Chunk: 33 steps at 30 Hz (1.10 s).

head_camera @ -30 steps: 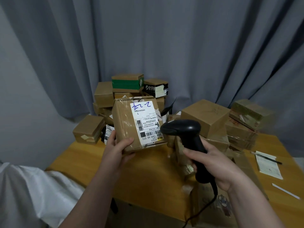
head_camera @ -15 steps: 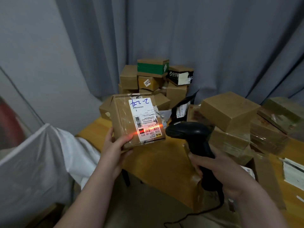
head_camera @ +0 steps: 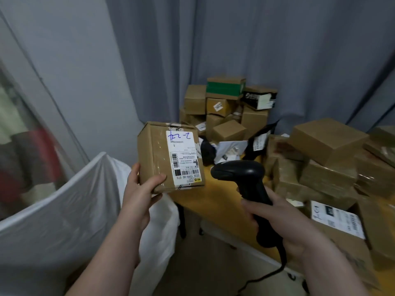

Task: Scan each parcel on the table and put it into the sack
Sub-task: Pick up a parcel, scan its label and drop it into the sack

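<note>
My left hand (head_camera: 140,194) grips a brown cardboard parcel (head_camera: 156,157) by its lower left corner, thumb on the front face. Its white label with blue handwriting and barcodes faces me. The parcel hangs over the table's left edge, just above the white sack (head_camera: 64,210), whose mouth gapes at lower left. My right hand (head_camera: 284,225) holds a black handheld scanner (head_camera: 245,180) by the handle, its head pointing left toward the label. No scan beam shows on the label.
The wooden table (head_camera: 215,201) carries a heap of cardboard parcels (head_camera: 226,110) at the back against the grey curtain, and larger boxes (head_camera: 327,163) on the right. A labelled box (head_camera: 339,221) lies nearest at right. The scanner's cable (head_camera: 271,274) hangs down.
The red scan line seen on the label half a second ago is gone. The parcel has moved left toward the sack, and my view has swung left, showing more of the sack.
</note>
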Each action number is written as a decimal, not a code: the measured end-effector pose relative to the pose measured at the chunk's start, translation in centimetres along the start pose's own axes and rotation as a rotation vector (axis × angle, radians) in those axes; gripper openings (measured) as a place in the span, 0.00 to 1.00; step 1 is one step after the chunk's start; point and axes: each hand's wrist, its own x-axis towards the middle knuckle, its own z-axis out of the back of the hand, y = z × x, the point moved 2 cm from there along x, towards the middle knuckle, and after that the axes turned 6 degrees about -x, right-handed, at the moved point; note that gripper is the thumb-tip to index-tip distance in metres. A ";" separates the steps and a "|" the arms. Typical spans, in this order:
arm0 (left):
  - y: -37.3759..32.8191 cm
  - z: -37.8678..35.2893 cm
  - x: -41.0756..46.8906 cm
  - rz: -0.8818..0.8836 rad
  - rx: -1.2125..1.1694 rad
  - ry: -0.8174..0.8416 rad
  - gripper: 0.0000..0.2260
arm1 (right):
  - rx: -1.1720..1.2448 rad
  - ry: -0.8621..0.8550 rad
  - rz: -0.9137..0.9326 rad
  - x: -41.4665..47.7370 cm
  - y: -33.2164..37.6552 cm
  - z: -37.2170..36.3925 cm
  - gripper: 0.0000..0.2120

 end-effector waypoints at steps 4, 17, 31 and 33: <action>-1.3 7.3 -0.4 -0.013 0.207 -0.147 0.41 | -0.008 0.098 -0.043 1.1 -0.5 -5.7 0.13; 0.8 21.4 -1.1 0.266 1.218 -0.076 0.33 | -0.064 0.115 -0.199 2.4 -5.0 -17.9 0.19; 1.8 5.8 -1.0 0.039 0.802 0.411 0.15 | 0.071 -0.244 -0.220 -0.8 -6.9 -10.3 0.16; 2.4 2.0 -1.9 0.020 0.783 0.512 0.16 | 0.089 -0.321 -0.214 -1.9 -7.4 -7.5 0.16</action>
